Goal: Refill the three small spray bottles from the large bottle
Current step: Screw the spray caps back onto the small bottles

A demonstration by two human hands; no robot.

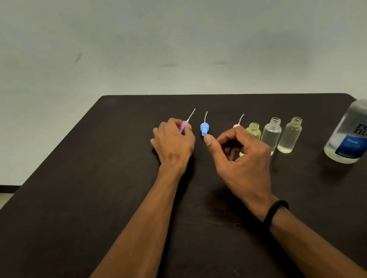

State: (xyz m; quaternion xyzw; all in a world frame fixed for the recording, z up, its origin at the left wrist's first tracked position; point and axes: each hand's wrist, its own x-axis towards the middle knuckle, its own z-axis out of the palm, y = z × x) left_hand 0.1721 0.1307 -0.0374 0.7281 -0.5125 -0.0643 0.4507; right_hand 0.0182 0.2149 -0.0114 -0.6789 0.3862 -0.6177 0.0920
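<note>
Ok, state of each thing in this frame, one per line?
Left hand: grips the pink spray head.
Right hand: fingers curled, thumb touching the blue spray head.
Third spray head: lying on the table.
Three small bottles: upright, uncapped.
Large bottle: upright, blue cap on.

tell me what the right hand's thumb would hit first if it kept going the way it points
Most likely the blue spray cap: the right hand has its thumb tip just below it, though depth is unclear.
</note>
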